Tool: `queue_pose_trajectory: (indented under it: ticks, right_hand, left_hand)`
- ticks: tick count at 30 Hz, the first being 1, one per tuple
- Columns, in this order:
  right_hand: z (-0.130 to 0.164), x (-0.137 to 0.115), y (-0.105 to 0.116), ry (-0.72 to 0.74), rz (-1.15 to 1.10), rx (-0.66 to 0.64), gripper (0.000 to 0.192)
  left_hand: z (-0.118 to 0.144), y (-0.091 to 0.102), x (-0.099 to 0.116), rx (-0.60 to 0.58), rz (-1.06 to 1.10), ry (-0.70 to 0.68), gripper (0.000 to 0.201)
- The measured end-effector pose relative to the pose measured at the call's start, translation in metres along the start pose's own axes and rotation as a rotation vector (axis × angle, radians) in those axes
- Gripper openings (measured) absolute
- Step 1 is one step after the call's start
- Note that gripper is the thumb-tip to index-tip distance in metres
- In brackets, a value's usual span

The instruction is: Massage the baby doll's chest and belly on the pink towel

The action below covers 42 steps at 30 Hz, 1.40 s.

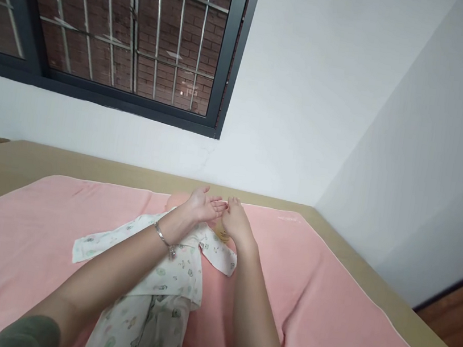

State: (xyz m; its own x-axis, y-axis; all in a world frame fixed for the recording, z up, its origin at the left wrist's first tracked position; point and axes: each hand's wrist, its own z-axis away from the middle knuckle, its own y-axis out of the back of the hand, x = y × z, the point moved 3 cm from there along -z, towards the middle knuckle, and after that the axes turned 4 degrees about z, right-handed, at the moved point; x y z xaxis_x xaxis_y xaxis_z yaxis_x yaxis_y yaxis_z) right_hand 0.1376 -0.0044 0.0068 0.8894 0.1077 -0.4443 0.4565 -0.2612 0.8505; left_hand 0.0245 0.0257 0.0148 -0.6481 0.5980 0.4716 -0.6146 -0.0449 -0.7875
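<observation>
Nearest, a printed garment (162, 296) lies on the pink towel (322, 324), running toward twelve o'clock. Above its top end, the left hand (203, 204) is open, palm up; the right hand (236, 220) touches its fingertips, empty, fingers loosely extended.

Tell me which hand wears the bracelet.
The left hand, palm up, has the silver bracelet at its wrist; the right hand beside it is bare.
</observation>
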Motion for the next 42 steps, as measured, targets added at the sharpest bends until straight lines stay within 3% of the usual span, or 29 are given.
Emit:
queue_pose_trajectory:
  ticks: [4, 7, 12, 17, 22, 25, 28, 32, 35, 37, 42]
  right_hand:
    - [0.001, -0.003, -0.004, 0.046, 0.155, -0.011, 0.055]
    - [0.005, -0.011, -0.002, 0.059, 0.273, 0.029, 0.047]
    - [0.003, -0.025, -0.009, 0.026, 0.456, 0.072, 0.039]
    - [-0.001, -0.041, -0.018, -0.014, 0.548, 0.094, 0.040]
    - [-0.001, -0.047, -0.006, -0.133, 0.489, 0.049, 0.042]
    - [-0.002, -0.046, 0.004, -0.213, 0.381, 0.019, 0.041]
    - [-0.002, -0.055, 0.008, -0.201, 0.247, 0.022, 0.043]
    - [0.015, -0.093, 0.000, 0.021, 0.077, 0.157, 0.050]
    - [0.046, -0.131, -0.018, 0.304, -0.024, 0.131, 0.056]
    - [0.074, -0.150, -0.025, 0.435, 0.023, 0.210, 0.061]
    - [0.144, -0.175, -0.034, 0.825, 0.082, 0.304, 0.096]
  left_hand:
    - [-0.006, -0.006, -0.002, 0.009, 0.003, 0.012, 0.060]
    - [-0.003, 0.000, -0.002, 0.015, 0.001, 0.017, 0.057]
    - [0.014, 0.037, 0.013, 0.048, 0.010, 0.045, 0.060]
    - [0.048, 0.078, 0.036, 0.054, 0.041, 0.020, 0.060]
    - [0.085, 0.094, 0.039, 0.037, 0.051, 0.033, 0.052]
    - [0.099, 0.093, 0.034, 0.008, 0.033, 0.067, 0.050]
    - [0.107, 0.091, 0.031, 0.003, 0.010, 0.067, 0.050]
    - [0.124, 0.081, 0.026, -0.032, -0.012, 0.042, 0.051]
    - [0.146, 0.068, 0.025, -0.253, 0.010, 0.014, 0.055]
    - [0.163, 0.061, 0.027, -0.379, 0.050, -0.024, 0.061]
    - [0.194, 0.066, 0.028, -0.308, 0.033, -0.146, 0.072]
